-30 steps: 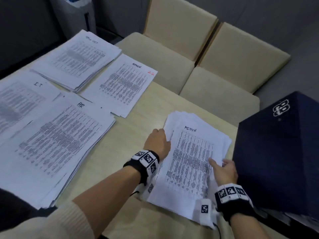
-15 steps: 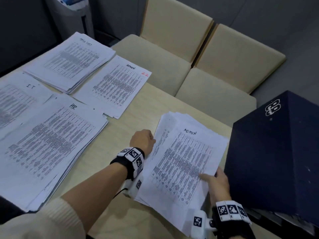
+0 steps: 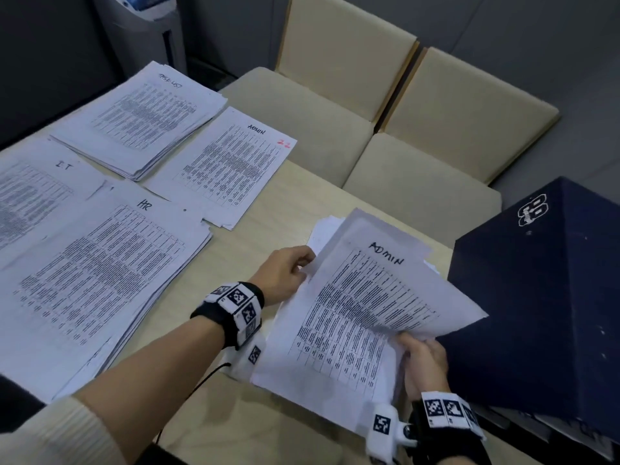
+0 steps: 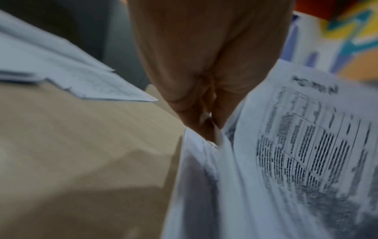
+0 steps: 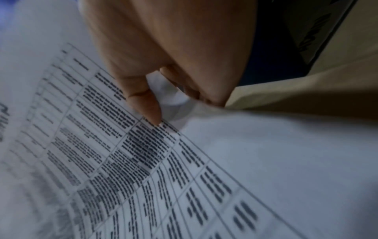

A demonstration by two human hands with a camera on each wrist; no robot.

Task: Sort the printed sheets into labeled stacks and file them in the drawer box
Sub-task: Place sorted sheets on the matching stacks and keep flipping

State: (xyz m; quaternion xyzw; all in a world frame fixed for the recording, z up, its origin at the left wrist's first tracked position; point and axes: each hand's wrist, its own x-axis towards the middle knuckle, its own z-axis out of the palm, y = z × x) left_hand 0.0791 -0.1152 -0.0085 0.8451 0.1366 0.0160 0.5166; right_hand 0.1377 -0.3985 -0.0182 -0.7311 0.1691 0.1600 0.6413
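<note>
A thick stack of printed sheets marked ADMIN is held near the table's front right. My left hand pinches its left edge, thumb on top and fingers underneath, as the left wrist view shows. My right hand grips the stack's right side, where the sheets bend upward; the thumb presses on the print. The dark navy drawer box stands just right of the stack. On the left lie the HR stack, the IT stack, a further labeled stack and a thin ADMIN pile.
The light wooden table shows bare wood between the piles and the held stack. Two beige chairs stand behind the far edge. A grey bin or machine stands at the back left. More papers lie under the box's near corner.
The ADMIN stack, flat on the table before, is now gripped by both hands. Its right side has lifted and curled upward beside the box.
</note>
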